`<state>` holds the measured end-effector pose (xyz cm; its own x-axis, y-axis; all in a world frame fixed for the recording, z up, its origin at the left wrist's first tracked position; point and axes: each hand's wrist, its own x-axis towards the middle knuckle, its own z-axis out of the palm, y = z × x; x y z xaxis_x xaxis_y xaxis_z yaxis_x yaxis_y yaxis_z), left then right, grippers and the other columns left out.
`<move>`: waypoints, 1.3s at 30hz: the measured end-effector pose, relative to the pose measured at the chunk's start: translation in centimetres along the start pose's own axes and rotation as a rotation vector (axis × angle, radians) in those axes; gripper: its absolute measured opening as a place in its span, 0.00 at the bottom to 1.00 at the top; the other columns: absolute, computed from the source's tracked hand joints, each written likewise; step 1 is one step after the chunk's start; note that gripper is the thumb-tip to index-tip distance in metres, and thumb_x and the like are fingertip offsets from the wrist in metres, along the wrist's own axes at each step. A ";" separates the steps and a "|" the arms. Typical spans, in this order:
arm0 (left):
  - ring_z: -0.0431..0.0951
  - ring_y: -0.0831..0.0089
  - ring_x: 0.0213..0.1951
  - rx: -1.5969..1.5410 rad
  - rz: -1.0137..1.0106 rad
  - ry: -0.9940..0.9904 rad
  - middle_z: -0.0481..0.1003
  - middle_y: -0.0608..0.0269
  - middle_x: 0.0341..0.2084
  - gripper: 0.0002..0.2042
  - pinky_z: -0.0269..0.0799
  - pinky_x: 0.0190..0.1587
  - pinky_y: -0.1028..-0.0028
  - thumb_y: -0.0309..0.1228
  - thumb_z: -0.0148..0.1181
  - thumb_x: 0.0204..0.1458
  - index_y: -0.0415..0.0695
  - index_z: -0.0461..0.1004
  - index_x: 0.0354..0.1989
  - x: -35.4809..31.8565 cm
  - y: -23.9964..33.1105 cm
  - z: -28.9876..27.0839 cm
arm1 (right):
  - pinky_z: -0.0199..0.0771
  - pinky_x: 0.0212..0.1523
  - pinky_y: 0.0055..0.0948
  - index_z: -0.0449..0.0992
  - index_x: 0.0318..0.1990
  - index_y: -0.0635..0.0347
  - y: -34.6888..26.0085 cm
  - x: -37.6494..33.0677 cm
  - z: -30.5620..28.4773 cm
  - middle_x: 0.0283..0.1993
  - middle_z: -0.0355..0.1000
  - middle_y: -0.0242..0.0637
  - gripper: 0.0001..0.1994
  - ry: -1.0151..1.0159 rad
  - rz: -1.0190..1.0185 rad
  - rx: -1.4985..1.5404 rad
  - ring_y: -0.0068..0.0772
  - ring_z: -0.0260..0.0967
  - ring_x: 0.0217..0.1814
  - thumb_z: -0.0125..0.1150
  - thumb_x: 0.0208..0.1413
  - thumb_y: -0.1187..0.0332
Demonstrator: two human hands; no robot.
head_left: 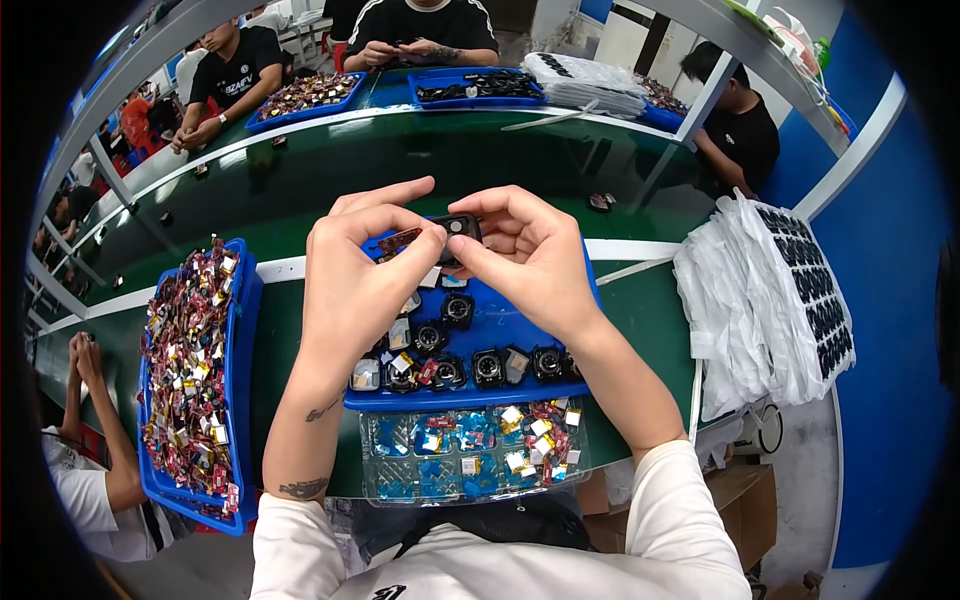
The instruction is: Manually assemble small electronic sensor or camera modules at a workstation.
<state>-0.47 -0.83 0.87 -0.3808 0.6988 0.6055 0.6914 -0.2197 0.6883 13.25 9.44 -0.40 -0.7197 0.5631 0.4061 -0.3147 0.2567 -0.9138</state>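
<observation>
A small black plastic housing point(460, 228), with a light round spot on its face, is pinched between the fingertips of both hands. My left hand point(345, 262) grips its left side with thumb and a finger, while another finger points outward. My right hand point(535, 262) closes on the other side, thumb on the face. A small red circuit board point(398, 243) shows beside the left fingers; whether they hold it, I cannot tell. Below the hands, a blue tray point(520, 315) holds several black housings point(458, 310) with round dark centres.
Left stands a blue bin point(248, 300) heaped with red boards and white cells. Nearest me lies a clear blister tray point(385, 465) with boards and blue pieces. White-wrapped trays point(735, 300) are stacked right. Across the green conveyor point(280, 180), people sit behind more bins; a metal frame point(330, 10) crosses overhead.
</observation>
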 end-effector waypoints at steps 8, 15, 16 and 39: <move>0.73 0.61 0.50 -0.014 -0.037 0.012 0.78 0.52 0.44 0.06 0.65 0.54 0.66 0.28 0.62 0.41 0.40 0.81 0.26 0.0 0.0 0.0 | 0.76 0.36 0.18 0.70 0.45 0.68 0.5 0.0 0.3 0.39 0.73 0.38 0.12 0.017 -0.028 -0.009 0.19 0.73 0.37 0.60 0.54 0.77; 0.73 0.62 0.49 -0.022 -0.043 0.020 0.78 0.52 0.43 0.06 0.65 0.53 0.66 0.28 0.62 0.41 0.40 0.81 0.26 0.0 -0.1 0.2 | 0.77 0.37 0.20 0.71 0.44 0.67 0.5 -0.2 0.3 0.38 0.74 0.37 0.10 0.040 -0.061 -0.042 0.21 0.74 0.38 0.60 0.54 0.76; 0.73 0.62 0.49 -0.019 -0.031 0.020 0.78 0.53 0.43 0.06 0.65 0.53 0.66 0.28 0.63 0.41 0.40 0.81 0.26 0.0 -0.1 0.3 | 0.79 0.38 0.21 0.72 0.44 0.67 0.6 -0.2 0.2 0.39 0.74 0.38 0.10 0.041 -0.070 -0.070 0.23 0.75 0.40 0.60 0.54 0.77; 0.76 0.78 0.34 0.008 -0.067 -0.034 0.77 0.63 0.28 0.06 0.70 0.39 0.80 0.23 0.64 0.47 0.37 0.80 0.33 -0.2 1.1 0.7 | 0.78 0.38 0.22 0.76 0.38 0.68 0.7 0.6 -1.1 0.36 0.76 0.39 0.08 0.177 -0.020 0.112 0.22 0.75 0.36 0.62 0.51 0.76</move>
<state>0.83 -0.77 1.23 -0.4053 0.7347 0.5440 0.6697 -0.1665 0.7238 13.27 10.84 -0.76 -0.5958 0.6908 0.4096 -0.4017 0.1853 -0.8968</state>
